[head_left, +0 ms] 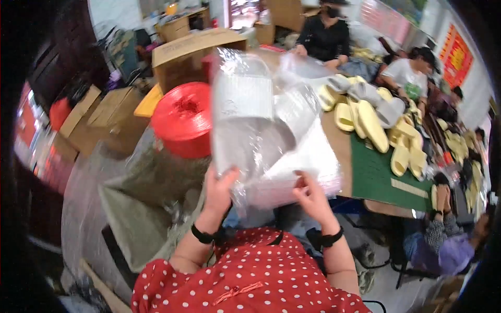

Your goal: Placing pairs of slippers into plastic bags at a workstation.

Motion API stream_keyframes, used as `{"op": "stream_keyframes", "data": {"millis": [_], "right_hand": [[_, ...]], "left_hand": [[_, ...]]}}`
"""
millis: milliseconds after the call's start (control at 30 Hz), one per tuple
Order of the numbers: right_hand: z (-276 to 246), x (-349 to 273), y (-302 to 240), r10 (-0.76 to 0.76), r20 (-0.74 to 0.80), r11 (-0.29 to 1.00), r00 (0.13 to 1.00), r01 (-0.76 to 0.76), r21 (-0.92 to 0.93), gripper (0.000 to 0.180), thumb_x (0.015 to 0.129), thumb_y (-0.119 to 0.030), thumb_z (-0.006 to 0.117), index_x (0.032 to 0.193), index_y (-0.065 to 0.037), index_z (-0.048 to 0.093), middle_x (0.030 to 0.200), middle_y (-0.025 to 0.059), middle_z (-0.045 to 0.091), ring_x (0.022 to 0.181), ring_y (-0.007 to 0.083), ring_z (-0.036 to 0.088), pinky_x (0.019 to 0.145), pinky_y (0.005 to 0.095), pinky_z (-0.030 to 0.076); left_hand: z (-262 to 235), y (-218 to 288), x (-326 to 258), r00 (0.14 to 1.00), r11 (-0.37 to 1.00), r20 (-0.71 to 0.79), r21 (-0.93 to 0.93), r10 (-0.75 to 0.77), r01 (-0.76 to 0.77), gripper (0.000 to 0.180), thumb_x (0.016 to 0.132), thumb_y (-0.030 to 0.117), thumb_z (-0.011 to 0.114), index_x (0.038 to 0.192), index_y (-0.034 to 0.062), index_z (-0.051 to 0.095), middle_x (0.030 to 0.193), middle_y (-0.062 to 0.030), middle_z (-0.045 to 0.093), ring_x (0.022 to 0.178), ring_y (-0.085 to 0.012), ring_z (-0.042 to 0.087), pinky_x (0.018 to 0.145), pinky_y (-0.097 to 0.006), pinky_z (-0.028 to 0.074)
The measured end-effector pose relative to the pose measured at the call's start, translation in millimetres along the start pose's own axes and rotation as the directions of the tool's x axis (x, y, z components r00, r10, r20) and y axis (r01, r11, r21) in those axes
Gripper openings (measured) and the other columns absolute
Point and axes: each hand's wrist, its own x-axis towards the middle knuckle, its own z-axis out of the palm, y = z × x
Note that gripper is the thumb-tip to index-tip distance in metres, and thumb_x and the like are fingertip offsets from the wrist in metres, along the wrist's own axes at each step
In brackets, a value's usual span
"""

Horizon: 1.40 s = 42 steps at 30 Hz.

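Observation:
A pair of grey slippers [244,99] sits in a clear plastic bag, tilted up in front of me. At the bag's lower edge, my left hand [219,189] is closed on it, thumb in front. My right hand [315,201] is open, fingers and thumb apart, at the near edge of a stack of clear plastic bags [318,167] on the table. Whether its fingertips touch the stack, I cannot tell. The second slipper [298,108] lies slanted inside the same bag, partly behind the first.
A red roll of plastic twine [182,120] stands at left, before a cardboard box [195,52]. Below it hangs an open woven sack [141,193]. Yellow and grey slippers [370,120] are piled on the table's right, by a green mat [376,169]. Several people sit around the table.

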Motion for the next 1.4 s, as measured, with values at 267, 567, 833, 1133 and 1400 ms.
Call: {"op": "stream_keyframes", "data": {"millis": [267, 567, 833, 1133, 1400], "right_hand": [[-9.9, 11.5, 30.5, 0.053, -0.210, 0.995, 0.976, -0.069, -0.068, 0.030, 0.084, -0.012, 0.074, 0.112, -0.005, 0.066, 0.083, -0.0003, 0.061, 0.077, 0.0089, 0.056, 0.064, 0.0244, 0.043], [-4.5, 10.4, 39.2, 0.089, -0.227, 0.992, 0.970, -0.108, -0.070, 0.023, 0.086, -0.013, 0.073, 0.106, -0.004, 0.069, 0.082, -0.0001, 0.061, 0.073, 0.0083, 0.054, 0.063, 0.0235, 0.043], [-11.0, 15.8, 17.0, 0.014, -0.262, 0.998, 0.965, -0.029, -0.052, 0.021, 0.085, -0.011, 0.073, 0.104, -0.003, 0.070, 0.081, 0.0029, 0.064, 0.072, 0.0099, 0.056, 0.064, 0.0247, 0.045], [-52.6, 23.2, 49.7, -0.119, -0.415, 0.974, 0.902, 0.026, -0.224, 0.019, 0.082, -0.013, 0.073, 0.098, -0.003, 0.069, 0.073, 0.0086, 0.061, 0.071, 0.0193, 0.060, 0.069, 0.0319, 0.049], [-170.5, 74.3, 101.5, -0.239, -0.607, 0.742, 0.758, -0.260, -0.618, 0.044, 0.078, -0.023, 0.076, 0.114, -0.005, 0.060, 0.115, 0.0151, 0.056, 0.109, 0.0338, 0.054, 0.089, 0.0428, 0.049]], "left_hand": [[-189.8, 92.8, -12.0, 0.682, 0.726, -0.445, 0.663, 0.580, -0.184, 0.050, 0.089, 0.016, 0.069, 0.131, -0.0047, 0.051, 0.122, -0.0124, 0.062, 0.107, -0.0207, 0.057, 0.097, -0.033, 0.043], [-281.9, 181.8, -101.8, 0.770, 0.776, -0.617, 0.404, -0.159, 0.484, 0.031, 0.084, 0.021, 0.065, 0.107, -0.0004, 0.065, 0.092, -0.0086, 0.069, 0.077, -0.0203, 0.065, 0.069, -0.032, 0.051], [-439.5, 63.1, -111.1, 0.672, 0.350, -0.740, 0.622, -0.028, 0.700, 0.065, 0.083, 0.045, 0.069, 0.126, -0.0017, 0.054, 0.104, -0.0196, 0.066, 0.093, -0.0328, 0.065, 0.080, -0.044, 0.053], [-102.2, 90.0, -23.3, 0.988, 0.304, 0.134, 0.941, 0.072, -0.150, 0.079, 0.078, 0.018, 0.075, 0.146, -0.0008, 0.038, 0.150, -0.0226, 0.040, 0.141, -0.0362, 0.036, 0.115, -0.040, 0.029], [25.0, 7.2, 33.4, 0.838, 0.419, 0.534, 0.790, -0.111, -0.447, 0.076, 0.077, 0.028, 0.080, 0.141, 0.0014, 0.046, 0.150, -0.0321, 0.034, 0.140, -0.0465, 0.033, 0.113, -0.047, 0.032]]}}
